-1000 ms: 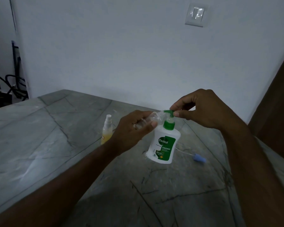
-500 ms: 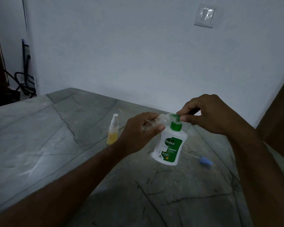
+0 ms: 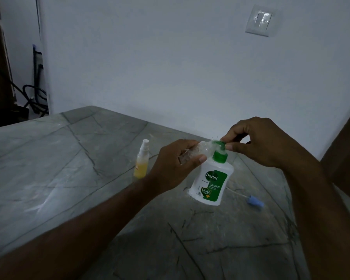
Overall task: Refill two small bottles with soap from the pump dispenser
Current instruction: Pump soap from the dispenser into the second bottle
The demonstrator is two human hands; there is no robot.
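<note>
Your right hand (image 3: 257, 142) has its thumb and forefinger pinched on the green pump head (image 3: 218, 142) of the white Dettol soap dispenser (image 3: 211, 180), the other fingers curled above it. Your left hand (image 3: 176, 164) wraps its fingers and thumb around a small clear plastic bottle (image 3: 194, 151), held on its side with its mouth right at the pump's nozzle. The dispenser stands upright on the grey veined stone countertop (image 3: 69, 178). Behind your left wrist stands a small spray bottle of yellow liquid (image 3: 141, 160), well apart from the dispenser. To the dispenser's right lies a blue cap on a thin white tube (image 3: 255, 202).
</note>
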